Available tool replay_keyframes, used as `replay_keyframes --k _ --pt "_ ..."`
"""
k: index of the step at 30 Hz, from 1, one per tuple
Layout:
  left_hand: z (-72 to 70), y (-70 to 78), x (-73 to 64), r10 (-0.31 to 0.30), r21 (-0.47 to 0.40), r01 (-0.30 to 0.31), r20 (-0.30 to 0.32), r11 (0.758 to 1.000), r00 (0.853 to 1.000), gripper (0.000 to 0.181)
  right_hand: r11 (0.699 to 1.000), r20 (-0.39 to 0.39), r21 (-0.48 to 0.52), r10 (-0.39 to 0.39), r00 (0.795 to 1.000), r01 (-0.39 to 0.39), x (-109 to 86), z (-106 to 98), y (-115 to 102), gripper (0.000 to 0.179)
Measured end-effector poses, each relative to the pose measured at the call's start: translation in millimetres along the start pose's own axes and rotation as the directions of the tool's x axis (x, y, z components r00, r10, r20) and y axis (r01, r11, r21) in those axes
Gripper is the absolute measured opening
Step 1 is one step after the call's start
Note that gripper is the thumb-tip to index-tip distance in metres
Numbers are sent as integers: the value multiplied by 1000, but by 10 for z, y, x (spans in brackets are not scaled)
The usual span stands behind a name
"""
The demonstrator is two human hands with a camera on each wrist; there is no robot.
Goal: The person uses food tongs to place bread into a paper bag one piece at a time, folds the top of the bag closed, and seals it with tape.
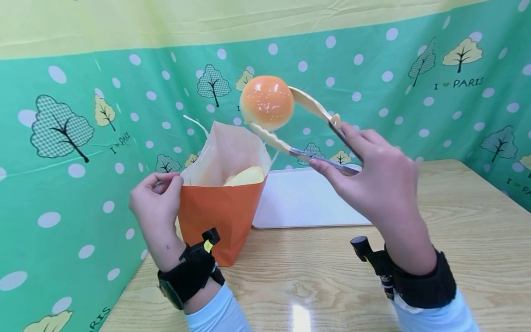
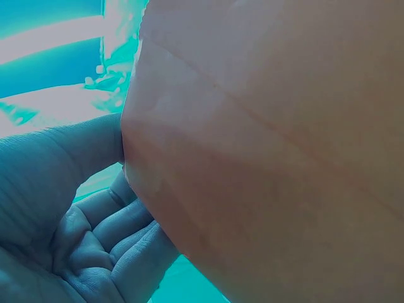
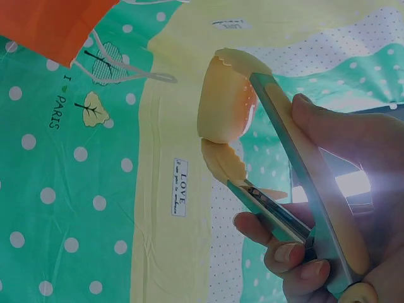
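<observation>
In the head view my right hand [image 1: 379, 177] grips a pair of food tongs [image 1: 311, 103] with cream tips and metal arms. Between those tips a shiny round bun [image 1: 267, 102] with sesame seeds is held in the air, above and right of an orange paper bag [image 1: 217, 216]. The right wrist view shows the bun [image 3: 227, 104] from its side, squeezed by both tips. At the bag's upper left edge, my left hand [image 1: 157, 203] pinches the rim between thumb and fingers. A pale yellow piece [image 1: 246, 176] shows inside the bag's mouth; the rest of its contents is hidden.
A white tray [image 1: 307, 198] lies on the wooden table [image 1: 315, 272] behind and right of the bag. String handles [image 1: 197, 123] stick up from the bag's top. A green dotted curtain [image 1: 124, 106] with tree prints hangs behind and along the left.
</observation>
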State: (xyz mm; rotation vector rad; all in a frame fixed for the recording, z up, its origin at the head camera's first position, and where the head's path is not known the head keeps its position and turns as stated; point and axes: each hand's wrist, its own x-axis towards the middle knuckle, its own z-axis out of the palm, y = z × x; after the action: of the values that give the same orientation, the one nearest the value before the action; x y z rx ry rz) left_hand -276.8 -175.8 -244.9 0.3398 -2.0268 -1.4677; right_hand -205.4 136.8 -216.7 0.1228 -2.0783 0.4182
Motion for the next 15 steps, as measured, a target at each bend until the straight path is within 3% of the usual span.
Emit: replay_keyframes --k 8,15 --pt "-8 5 3 -7 -5 7 12 1000 1000 19 995 -6 58 -78 997 78 -45 106 -141 70" --pt "-15 10 1 -20 -7 20 22 1000 1000 20 994 101 27 -105 989 103 -93 191 -198 72"
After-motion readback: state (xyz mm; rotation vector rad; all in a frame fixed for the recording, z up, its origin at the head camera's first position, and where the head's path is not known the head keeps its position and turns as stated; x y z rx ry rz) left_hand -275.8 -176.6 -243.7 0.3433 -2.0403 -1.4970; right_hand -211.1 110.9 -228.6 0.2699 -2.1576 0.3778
